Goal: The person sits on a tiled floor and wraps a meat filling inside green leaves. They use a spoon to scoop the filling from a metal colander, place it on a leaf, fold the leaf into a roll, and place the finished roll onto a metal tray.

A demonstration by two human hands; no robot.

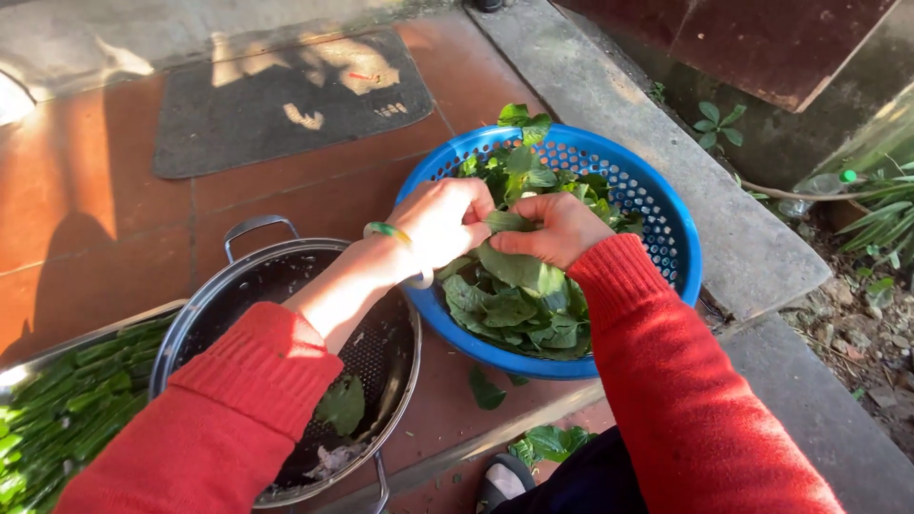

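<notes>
Both hands meet over a round blue plastic colander (pixel 666 219) that sits on a floor of red-brown tiles (pixel 95 219). The left hand (pixel 443 224) has its fingers curled and pinched around a leafy green sprig (pixel 509 221) at the top of the pile; a green bangle (pixel 388 230) circles that wrist. The right hand (pixel 552 230) closes its fingers on the same sprig from the other side, so the 2 hands touch or nearly touch at the fingertips. A large leaf (pixel 514 268) hangs just below them. The colander holds a heap of loose green leaves (pixel 514 314), some poking over its far rim. Both arms wear red knitted sleeves (pixel 666 381). Just beside the colander, under the left forearm, stands a steel perforated pot (pixel 390 362) with 2 handles; a single leaf and some pale scraps lie in it. At the left edge a metal tray (pixel 57 352) carries cut green stems (pixel 67 409). A dark doormat (pixel 286 105) lies further off on the tiles. A stray leaf (pixel 486 390) rests on the floor in front of the colander, and a concrete kerb (pixel 666 143) runs along the right.
</notes>
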